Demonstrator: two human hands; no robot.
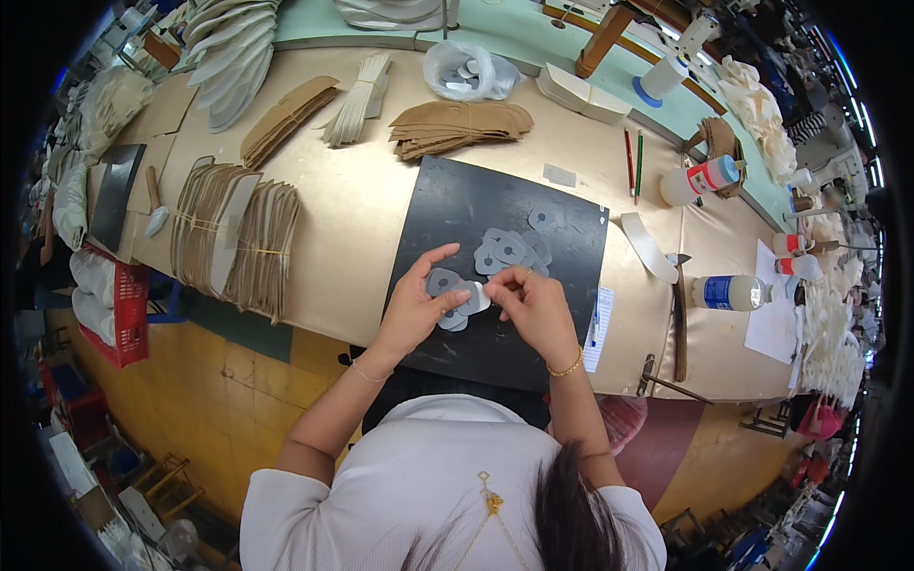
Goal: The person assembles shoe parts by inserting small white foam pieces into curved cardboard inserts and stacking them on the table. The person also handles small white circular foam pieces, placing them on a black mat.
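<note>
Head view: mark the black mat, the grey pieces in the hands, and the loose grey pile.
Black mat [447,205], head view, bare upper left area.
Grey pieces [443,281], head view, on the top piece beside the left hand's thumb.
Loose grey pile [509,249], head view, middle of the heap.

Grey cutouts [507,249], black mat [457,205], tan tabletop [352,209], red crate [127,319].

Bare black mat [447,205] left of grey pieces [509,249] — bottles [728,292] crowd right.
</note>
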